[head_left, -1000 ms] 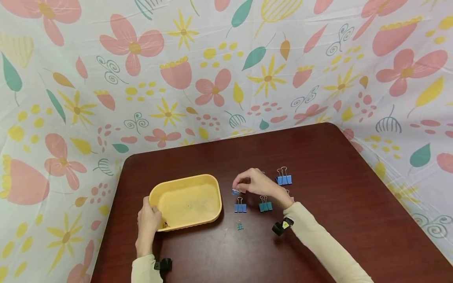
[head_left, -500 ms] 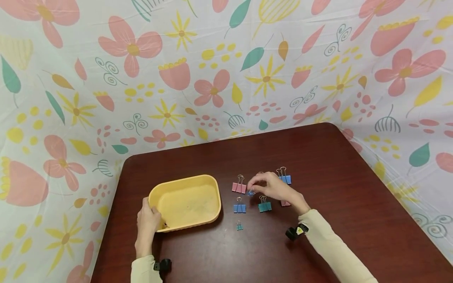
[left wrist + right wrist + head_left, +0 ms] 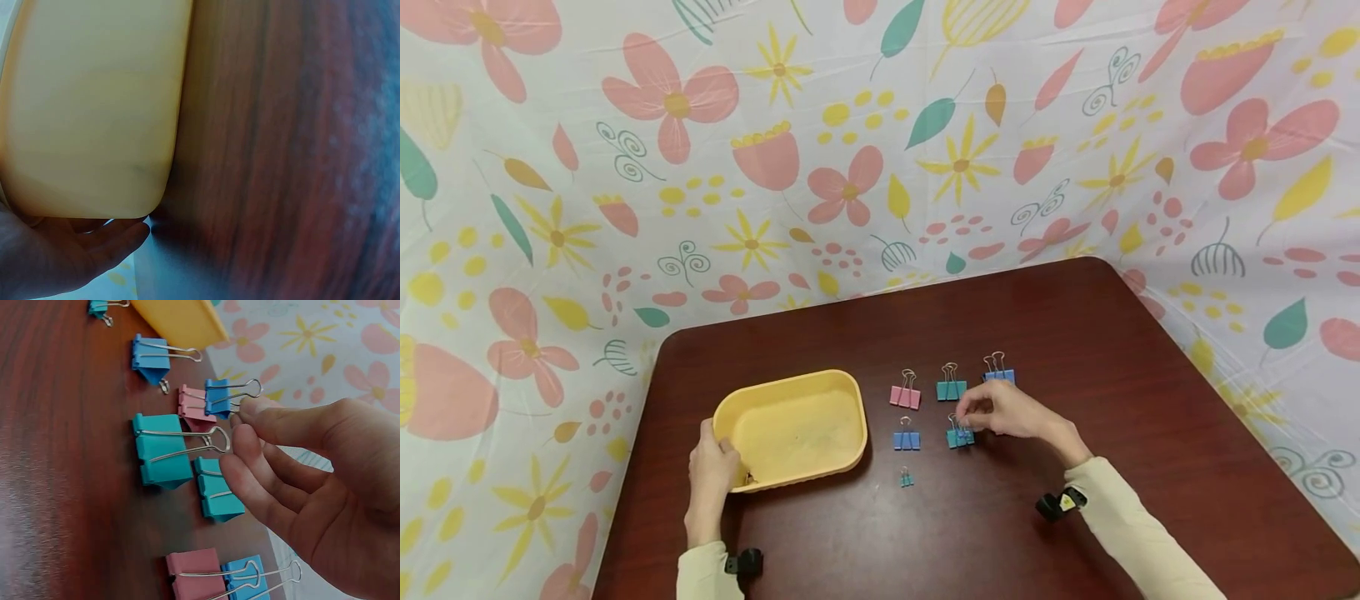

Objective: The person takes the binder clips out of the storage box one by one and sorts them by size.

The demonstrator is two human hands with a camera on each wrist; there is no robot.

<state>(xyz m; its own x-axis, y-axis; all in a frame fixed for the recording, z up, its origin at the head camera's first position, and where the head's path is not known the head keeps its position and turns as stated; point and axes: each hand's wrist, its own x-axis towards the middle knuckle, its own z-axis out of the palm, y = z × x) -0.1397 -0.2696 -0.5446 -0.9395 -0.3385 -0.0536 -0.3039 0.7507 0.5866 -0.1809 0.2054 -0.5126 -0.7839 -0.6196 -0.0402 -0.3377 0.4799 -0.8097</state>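
Note:
My right hand (image 3: 1011, 410) pinches a small blue binder clip (image 3: 217, 399) by its wire handle, between thumb and fingertips. In the head view this clip hangs in front of a teal binder clip (image 3: 957, 440) of the lower row. My left hand (image 3: 711, 467) grips the left end of a yellow plastic tray (image 3: 790, 382), its thumb over the rim. In the left wrist view the fingers (image 3: 119, 240) curl against the tray's end wall. Some small, unclear object (image 3: 749, 477) lies in the tray's near left corner.
Along the back row stand a pink binder clip (image 3: 905, 397), a teal one (image 3: 951, 390) and a large blue one (image 3: 1000, 377). Nearer are a blue clip (image 3: 906, 441) and a tiny teal clip (image 3: 906, 479). Another pink clip (image 3: 197, 575) shows in the right wrist view. Patterned cloth borders the table.
My right hand has carried the small blue binder clip rightward, from in front of the pink clip to the lower teal one. My left hand stays on the tray.

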